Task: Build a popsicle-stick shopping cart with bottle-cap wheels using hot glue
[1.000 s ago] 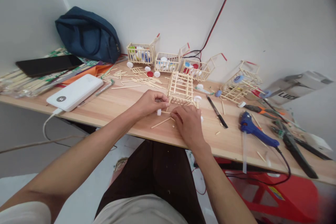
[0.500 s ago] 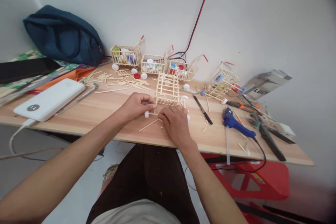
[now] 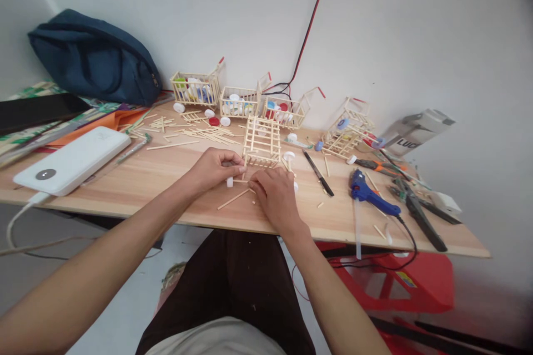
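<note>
In the head view, my left hand (image 3: 214,171) pinches a thin wooden stick (image 3: 244,171) at the near left corner of a small stick-built cart basket (image 3: 262,141). My right hand (image 3: 275,193) is closed, its fingertips on a crosswise stick (image 3: 240,181) below the basket. At that stick's left end is a white cap wheel (image 3: 230,182). More white caps (image 3: 288,156) show just right of my right hand. Part of the cart frame is hidden behind my fingers. A loose stick (image 3: 233,199) lies on the tabletop in front.
Several finished stick carts (image 3: 195,89) filled with bottle caps stand along the wall. Loose sticks (image 3: 210,134) lie scattered at left. To the right are a black pen (image 3: 318,172), a blue glue gun (image 3: 372,194) and pliers (image 3: 372,165). A white power bank (image 3: 75,161) sits left.
The whole view has shifted slightly, so things on the table appear a little further left. Both hands keep nearly the same hold at the cart basket.
</note>
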`<state>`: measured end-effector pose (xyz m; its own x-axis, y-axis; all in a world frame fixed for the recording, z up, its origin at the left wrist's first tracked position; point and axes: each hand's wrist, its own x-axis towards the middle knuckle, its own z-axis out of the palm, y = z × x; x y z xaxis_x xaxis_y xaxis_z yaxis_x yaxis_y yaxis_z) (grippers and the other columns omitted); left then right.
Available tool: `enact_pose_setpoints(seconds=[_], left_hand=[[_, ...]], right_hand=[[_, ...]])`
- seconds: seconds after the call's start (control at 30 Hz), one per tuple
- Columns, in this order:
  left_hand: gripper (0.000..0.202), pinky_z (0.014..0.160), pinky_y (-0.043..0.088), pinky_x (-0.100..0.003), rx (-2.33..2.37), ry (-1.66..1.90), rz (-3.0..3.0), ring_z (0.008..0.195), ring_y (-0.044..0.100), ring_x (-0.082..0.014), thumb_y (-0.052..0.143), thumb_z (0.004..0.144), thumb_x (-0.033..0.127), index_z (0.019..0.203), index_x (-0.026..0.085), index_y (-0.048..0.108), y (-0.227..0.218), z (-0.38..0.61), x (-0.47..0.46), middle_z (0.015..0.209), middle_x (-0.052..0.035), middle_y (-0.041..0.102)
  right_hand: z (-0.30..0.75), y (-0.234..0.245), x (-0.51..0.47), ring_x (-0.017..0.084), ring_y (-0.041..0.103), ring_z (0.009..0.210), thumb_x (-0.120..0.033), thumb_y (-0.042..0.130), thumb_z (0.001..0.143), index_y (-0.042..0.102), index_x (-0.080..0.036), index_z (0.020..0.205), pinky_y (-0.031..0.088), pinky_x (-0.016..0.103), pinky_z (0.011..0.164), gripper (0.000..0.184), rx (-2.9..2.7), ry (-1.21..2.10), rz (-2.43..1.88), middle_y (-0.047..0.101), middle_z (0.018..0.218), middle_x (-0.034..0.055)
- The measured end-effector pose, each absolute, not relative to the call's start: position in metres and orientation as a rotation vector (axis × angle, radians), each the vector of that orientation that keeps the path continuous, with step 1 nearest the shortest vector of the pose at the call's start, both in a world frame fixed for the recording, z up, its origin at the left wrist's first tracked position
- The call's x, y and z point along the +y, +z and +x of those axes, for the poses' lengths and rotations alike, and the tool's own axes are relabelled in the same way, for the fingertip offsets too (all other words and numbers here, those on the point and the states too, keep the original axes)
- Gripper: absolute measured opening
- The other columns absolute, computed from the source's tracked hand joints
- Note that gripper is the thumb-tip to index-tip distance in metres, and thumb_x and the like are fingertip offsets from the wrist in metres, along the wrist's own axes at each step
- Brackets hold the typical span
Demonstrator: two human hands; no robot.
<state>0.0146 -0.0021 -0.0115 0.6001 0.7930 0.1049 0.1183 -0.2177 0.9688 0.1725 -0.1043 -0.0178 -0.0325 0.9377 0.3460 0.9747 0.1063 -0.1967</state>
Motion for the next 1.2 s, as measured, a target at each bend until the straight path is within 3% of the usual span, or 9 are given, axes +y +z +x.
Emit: enact_pose_setpoints(seconds=[1.2], left_hand=[[0.022,0.052,0.04,-0.019,0.752,0.738,1.639,0.057,0.054,-0.0091,0.073,0.064,0.031,0.071,0.011,0.066,-0.01,0.017,-0.003,0.064,-0.0008,0.063]], right_hand=[[0.174,-0.025,-0.104,0.022,0.05,0.088,-0.028,0.053,0.094,0.062,-0.021,0.082,0.026,0.035,0.077,0.016,-1.996,-0.17,-1.814,0.067,0.086,0.0029]])
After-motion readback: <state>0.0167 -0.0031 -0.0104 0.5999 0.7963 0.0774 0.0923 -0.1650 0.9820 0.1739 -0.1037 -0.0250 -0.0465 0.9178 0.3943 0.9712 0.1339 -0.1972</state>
